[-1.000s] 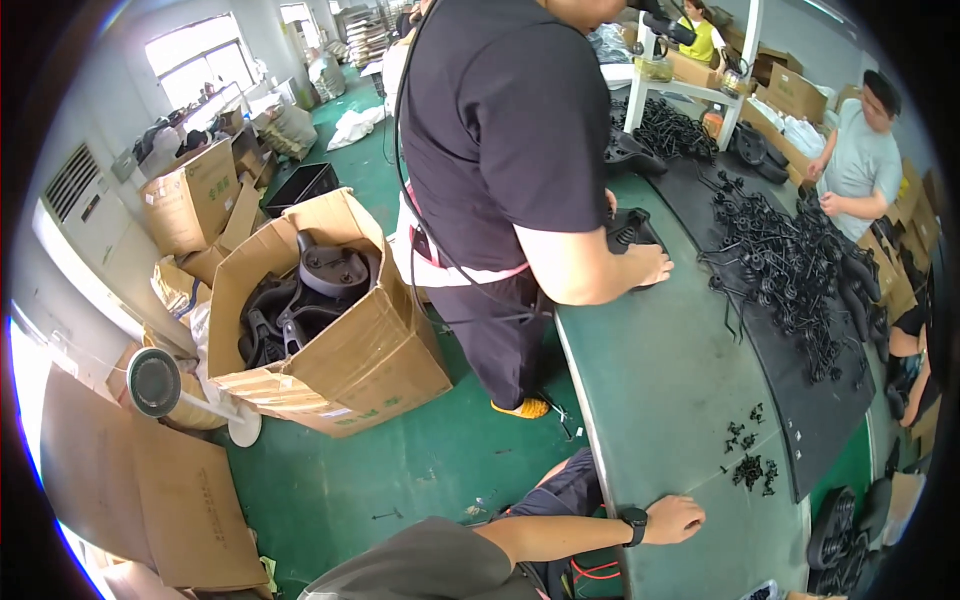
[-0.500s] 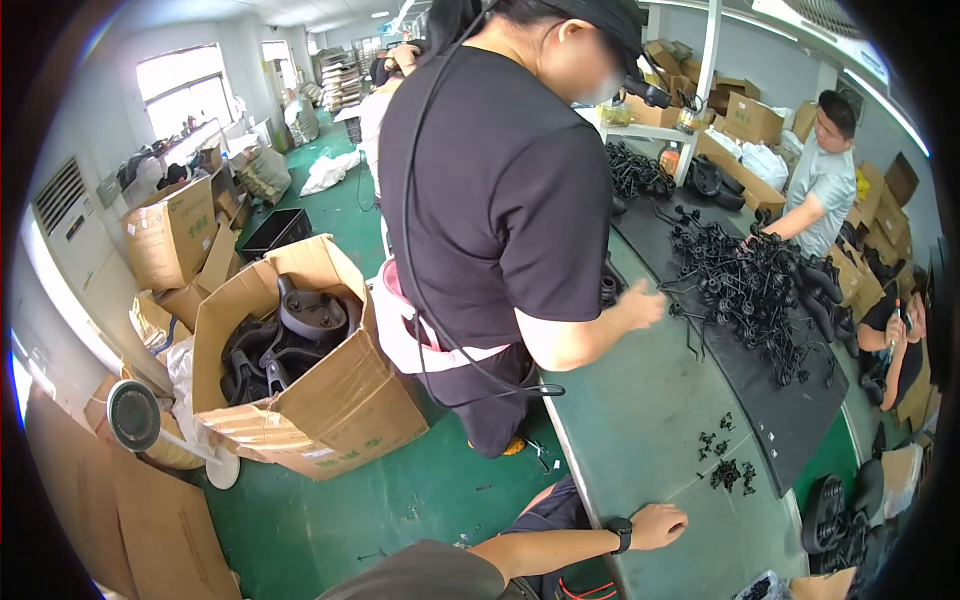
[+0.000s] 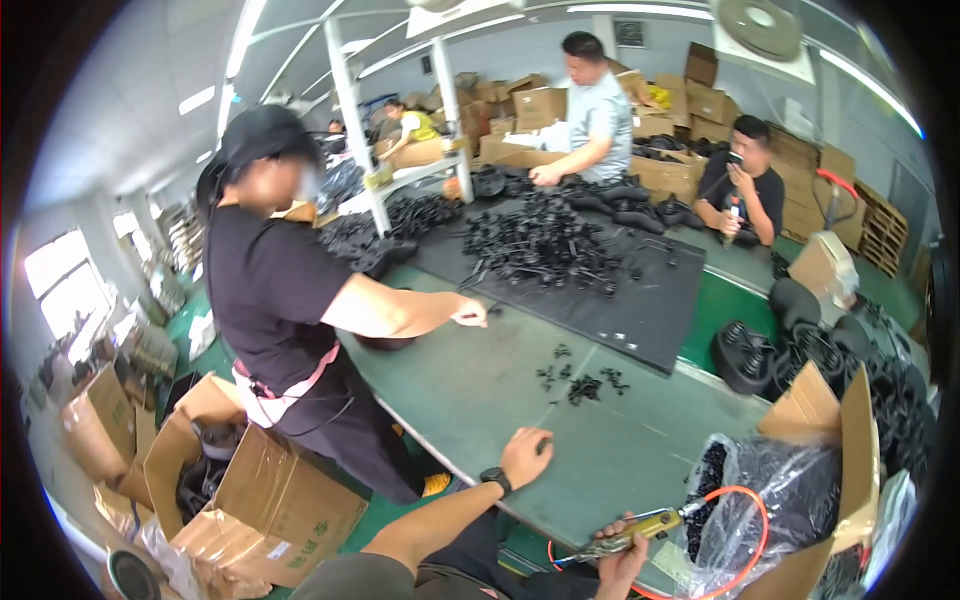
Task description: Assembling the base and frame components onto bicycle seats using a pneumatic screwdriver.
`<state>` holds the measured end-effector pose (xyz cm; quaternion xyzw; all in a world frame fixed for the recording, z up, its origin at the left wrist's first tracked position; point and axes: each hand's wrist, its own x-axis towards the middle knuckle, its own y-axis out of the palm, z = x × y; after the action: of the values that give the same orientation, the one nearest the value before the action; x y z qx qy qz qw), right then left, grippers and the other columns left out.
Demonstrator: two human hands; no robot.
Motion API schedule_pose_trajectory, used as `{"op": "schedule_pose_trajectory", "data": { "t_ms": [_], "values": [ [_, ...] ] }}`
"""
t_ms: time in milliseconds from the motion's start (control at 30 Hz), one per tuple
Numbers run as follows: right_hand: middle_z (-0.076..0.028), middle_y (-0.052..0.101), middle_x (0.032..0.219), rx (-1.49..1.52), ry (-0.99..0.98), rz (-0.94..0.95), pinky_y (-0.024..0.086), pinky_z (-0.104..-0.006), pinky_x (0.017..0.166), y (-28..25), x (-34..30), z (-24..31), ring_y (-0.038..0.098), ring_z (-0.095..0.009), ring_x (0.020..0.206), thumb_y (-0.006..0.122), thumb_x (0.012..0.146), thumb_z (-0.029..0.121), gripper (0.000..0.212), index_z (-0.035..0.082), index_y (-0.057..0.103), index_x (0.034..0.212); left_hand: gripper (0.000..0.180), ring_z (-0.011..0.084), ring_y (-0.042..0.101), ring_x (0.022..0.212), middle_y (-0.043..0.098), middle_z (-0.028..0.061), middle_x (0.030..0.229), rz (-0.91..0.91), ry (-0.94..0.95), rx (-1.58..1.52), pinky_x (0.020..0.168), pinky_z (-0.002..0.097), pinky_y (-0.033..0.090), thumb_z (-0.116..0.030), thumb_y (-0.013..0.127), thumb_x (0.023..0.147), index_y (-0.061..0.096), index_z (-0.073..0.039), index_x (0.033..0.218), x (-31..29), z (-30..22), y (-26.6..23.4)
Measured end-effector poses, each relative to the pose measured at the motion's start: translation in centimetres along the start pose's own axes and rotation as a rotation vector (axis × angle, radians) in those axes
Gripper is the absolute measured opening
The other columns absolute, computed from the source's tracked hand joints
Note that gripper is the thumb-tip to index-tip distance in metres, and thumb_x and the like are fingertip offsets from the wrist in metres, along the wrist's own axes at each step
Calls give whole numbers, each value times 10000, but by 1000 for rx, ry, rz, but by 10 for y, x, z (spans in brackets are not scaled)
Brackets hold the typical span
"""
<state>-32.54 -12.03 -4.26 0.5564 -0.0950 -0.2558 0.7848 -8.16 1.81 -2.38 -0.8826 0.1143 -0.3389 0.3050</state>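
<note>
My left hand point(image 3: 527, 457) rests on the green tabletop point(image 3: 440, 385) near its front edge, fingers curled in. A small black part point(image 3: 543, 445) shows at its fingertips, too small to name. At the lower right, my right hand point(image 3: 622, 565) grips a yellow-green power screwdriver point(image 3: 652, 524) with a metal front end, tilted over the table edge. An orange hose point(image 3: 766, 530) loops around beside it. Beyond my left hand lies a loose cluster of small black parts point(image 3: 585, 387). A co-worker in black point(image 3: 275, 270) reaches a hand point(image 3: 470, 312) over the table from the left.
On a black mat point(image 3: 655, 330) lies a heap of black bent parts point(image 3: 545, 235). A carton point(image 3: 855, 460) with a plastic-lined load stands at right, black moulded pieces point(image 3: 745, 355) behind it. Another carton point(image 3: 290, 510) is at lower left. Two co-workers point(image 3: 600, 120) point(image 3: 750, 185) are across the table.
My view has swung right, bringing my right hand with the screwdriver and the right-hand carton into sight. The co-worker in black now stretches an arm farther over the table. My left hand stays curled.
</note>
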Motion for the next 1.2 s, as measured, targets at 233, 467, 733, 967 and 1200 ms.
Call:
{"op": "schedule_pose_trajectory", "data": {
  "t_ms": [233, 467, 733, 967, 1200],
  "values": [
    [-77, 552, 847, 37, 17, 28, 469, -493, 824, -12, -7, -3, 557, -250, 827, 584, 857, 361, 445, 114, 468, 1209, 180, 328, 548, 949, 595, 135, 974, -1, 42, 113, 852, 409, 459, -55, 573, 781, 637, -40, 948, -10, 3, 2],
    [-95, 554, 834, -27, 58, -76, 464, -563, 822, -2, -10, 1, 560, -277, 813, 551, 877, 462, 486, 157, 436, 1237, 152, 336, 555, 908, 587, 142, 956, -39, 33, 98, 802, 410, 470, -16, 567, 776, 634, -38, 911, -7, 3, 2],
    [-32, 418, 705, 52, 149, -139, 356, -340, 632, 4, -13, 10, 388, -196, 645, 578, 839, 443, 386, 157, 536, 1095, 170, 300, 575, 874, 620, 110, 929, 20, 18, 6, 776, 383, 477, -164, 708, 759, 642, -50, 866, -2, -9, -11],
    [-2, 362, 650, -20, 102, -159, 318, -293, 561, 12, -7, 6, 342, -149, 577, 580, 842, 447, 425, 96, 538, 1079, 184, 272, 598, 841, 644, 69, 884, 348, 323, -452, 750, 347, 493, -173, 734, 760, 645, -56, 870, 75, -81, -68],
    [-1, 367, 660, -357, -185, -276, 354, -341, 575, -36, 2, -3, 363, -158, 576, 559, 839, 508, 440, 176, 536, 1127, 276, 257, 589, 1003, 595, 98, 1096, 322, 1202, -854, 815, 354, 505, -209, 527, 875, 618, -39, 1072, 199, -231, -263]
  ]
}}
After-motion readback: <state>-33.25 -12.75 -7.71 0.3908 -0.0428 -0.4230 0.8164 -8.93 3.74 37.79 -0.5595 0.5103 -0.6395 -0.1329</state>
